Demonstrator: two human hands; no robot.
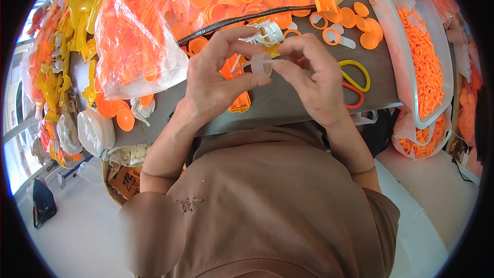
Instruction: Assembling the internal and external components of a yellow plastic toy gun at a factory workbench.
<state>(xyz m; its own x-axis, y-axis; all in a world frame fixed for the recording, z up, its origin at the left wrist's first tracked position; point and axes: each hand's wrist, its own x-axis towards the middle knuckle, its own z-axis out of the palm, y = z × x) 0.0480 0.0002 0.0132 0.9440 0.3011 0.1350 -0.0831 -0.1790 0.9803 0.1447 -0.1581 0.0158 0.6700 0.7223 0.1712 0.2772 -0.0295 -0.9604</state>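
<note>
Between my hands is a small translucent, ring-like plastic piece (pixel 261 65) with a thin strip or tab on each side. My left hand (pixel 211 74) pinches it between thumb and fingers. From the other side, my right hand (pixel 316 80) has thumb and index finger closed on its thin edge. Just beyond the fingertips sits a white ribbed cylindrical part (pixel 268 32). An orange plastic piece (pixel 240 102) lies under my left hand, partly hidden. Scissor-like yellow and red handles (pixel 356 75) lie beside my right wrist; the rest is hidden.
A clear bag of orange parts (pixel 136 46) covers the dark table's (pixel 272 104) left side. Orange discs (pixel 368 25) lie at the back right, near a translucent bin (pixel 408 80) of small orange rings. Yellow pieces (pixel 77 20) are piled far left. A black strap (pixel 231 21) crosses the back.
</note>
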